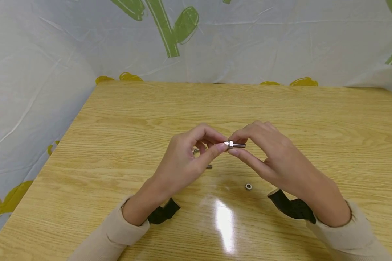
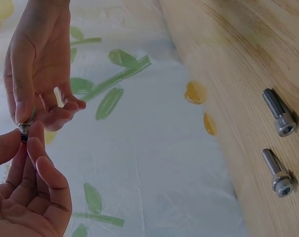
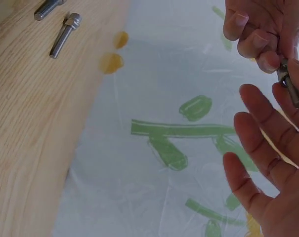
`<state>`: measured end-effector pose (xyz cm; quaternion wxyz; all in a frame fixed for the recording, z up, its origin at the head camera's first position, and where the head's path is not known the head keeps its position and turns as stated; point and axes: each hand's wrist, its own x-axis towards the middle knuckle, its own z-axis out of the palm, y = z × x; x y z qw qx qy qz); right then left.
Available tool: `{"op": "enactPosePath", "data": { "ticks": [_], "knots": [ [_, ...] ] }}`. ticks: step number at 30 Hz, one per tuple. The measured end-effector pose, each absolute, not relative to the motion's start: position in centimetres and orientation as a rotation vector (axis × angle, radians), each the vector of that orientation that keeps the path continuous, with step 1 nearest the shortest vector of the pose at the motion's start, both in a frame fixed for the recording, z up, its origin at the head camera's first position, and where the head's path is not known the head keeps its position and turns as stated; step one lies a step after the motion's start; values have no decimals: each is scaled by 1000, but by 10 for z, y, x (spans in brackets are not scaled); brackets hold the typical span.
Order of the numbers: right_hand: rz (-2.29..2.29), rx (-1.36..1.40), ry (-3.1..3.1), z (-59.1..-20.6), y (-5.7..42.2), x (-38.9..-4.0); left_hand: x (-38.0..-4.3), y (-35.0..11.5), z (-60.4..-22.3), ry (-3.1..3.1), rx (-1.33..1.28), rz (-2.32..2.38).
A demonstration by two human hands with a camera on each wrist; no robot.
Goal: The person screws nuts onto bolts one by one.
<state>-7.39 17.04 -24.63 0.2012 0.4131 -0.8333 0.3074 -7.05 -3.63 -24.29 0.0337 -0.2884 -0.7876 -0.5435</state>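
Note:
Above the table, my left hand [image 1: 183, 159] pinches the head end of a metal bolt [image 1: 239, 145] between thumb and fingertips. The bolt lies roughly level, its shank pointing right. A hex nut [image 1: 231, 144] sits around it close to the head end. With thumb and index finger, my right hand [image 1: 274, 156] pinches at this nut; its other fingers are spread in the right wrist view. Fingers partly cover the bolt [image 3: 293, 94] there. On the tabletop lies a loose nut [image 1: 248, 186], below and between the hands.
Two more socket-head bolts lie on the wooden table [image 1: 117, 119], mostly behind my left hand in the head view. In the left wrist view, one bolt [image 2: 275, 106] appears bare; the other bolt [image 2: 273, 162] carries a nut by its head. A patterned sheet [image 1: 248, 43] hangs behind.

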Motion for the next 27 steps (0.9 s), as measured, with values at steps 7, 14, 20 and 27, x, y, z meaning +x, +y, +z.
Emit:
{"op": "enactPosePath", "data": {
  "ticks": [7, 14, 20, 27],
  "knots": [
    [786, 999, -2459, -247, 174, -74, -85, -42, -248, -2522, -779, -1581],
    [763, 972, -2564, -244, 176, -75, -114, -56, -266, -2717, -589, -1503],
    [731, 941, -2713, -243, 177, -76, -140, -70, -287, -2937, -446, -1422],
    [712, 899, -2833, -242, 179, -76, -157, -74, -300, -3124, -412, -1202]
  ]
}}
